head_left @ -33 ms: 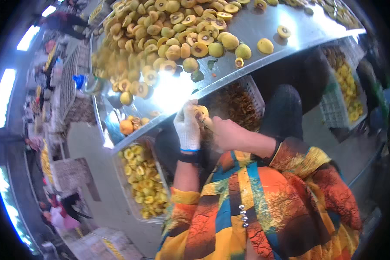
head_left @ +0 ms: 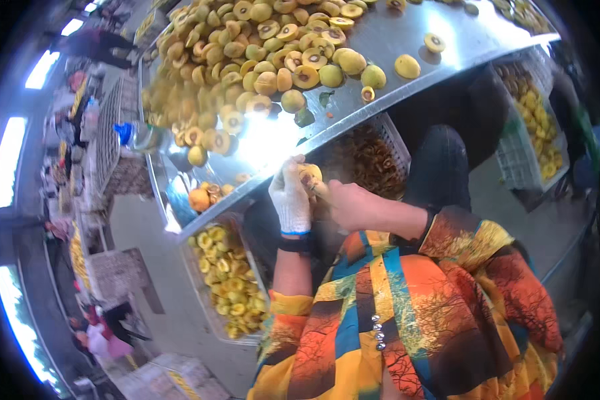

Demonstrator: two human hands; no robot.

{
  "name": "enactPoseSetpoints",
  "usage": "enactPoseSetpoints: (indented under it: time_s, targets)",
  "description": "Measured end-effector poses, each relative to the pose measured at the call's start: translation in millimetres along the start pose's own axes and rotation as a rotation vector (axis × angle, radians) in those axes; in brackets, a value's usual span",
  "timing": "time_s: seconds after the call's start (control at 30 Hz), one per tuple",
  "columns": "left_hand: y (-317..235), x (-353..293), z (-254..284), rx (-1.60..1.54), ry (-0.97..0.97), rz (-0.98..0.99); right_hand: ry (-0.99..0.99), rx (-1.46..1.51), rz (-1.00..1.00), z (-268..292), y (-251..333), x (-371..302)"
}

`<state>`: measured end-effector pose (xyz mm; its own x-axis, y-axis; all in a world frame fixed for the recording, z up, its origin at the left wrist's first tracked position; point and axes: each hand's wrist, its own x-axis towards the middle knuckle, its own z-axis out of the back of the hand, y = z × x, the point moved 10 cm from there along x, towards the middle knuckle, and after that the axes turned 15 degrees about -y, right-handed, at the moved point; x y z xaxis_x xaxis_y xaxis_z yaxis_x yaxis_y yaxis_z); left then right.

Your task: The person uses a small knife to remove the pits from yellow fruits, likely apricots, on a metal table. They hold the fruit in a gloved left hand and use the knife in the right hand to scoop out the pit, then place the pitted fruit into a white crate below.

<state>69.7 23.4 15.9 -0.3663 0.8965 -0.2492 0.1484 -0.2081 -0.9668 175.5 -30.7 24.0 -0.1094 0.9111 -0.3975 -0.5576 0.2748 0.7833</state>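
My left hand point(head_left: 289, 200), in a white knit glove with a blue-edged cuff, is closed around a halved yellow peach point(head_left: 309, 172), its cut face toward the right. My bare right hand point(head_left: 351, 203) is closed just beside it, fingers pressed together at the cut face. Something small and pale seems to stick out from its fingers to the fruit; its kind is too blurred to make out. Both hands are just off the near edge of a metal table point(head_left: 373, 110). A big heap of peach halves point(head_left: 247, 60) lies on the table, many with the brown pit showing.
Below the hands is a crate of brown pits point(head_left: 373, 157). A bin of pitted yellow halves point(head_left: 230, 283) stands at the left, another crate of fruit point(head_left: 537, 127) at the right. A blue-capped bottle point(head_left: 137, 135) stands by the table's left end. People are farther left.
The view has shifted slightly, and the bottle at the left shows more clearly. Both hands keep nearly the same hold on the peach half.
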Motion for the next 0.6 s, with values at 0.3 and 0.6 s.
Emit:
enactPoseSetpoints:
  time_s: [0.3,0.6]
  targets:
    - [-20,5,-14,-0.043,0.259,-0.173,0.106,0.343,-0.134,-11,-5,-3]
    - [7,8,-21,-0.285,0.149,0.177,0.201,0.707,-0.237,-21,6,-11]
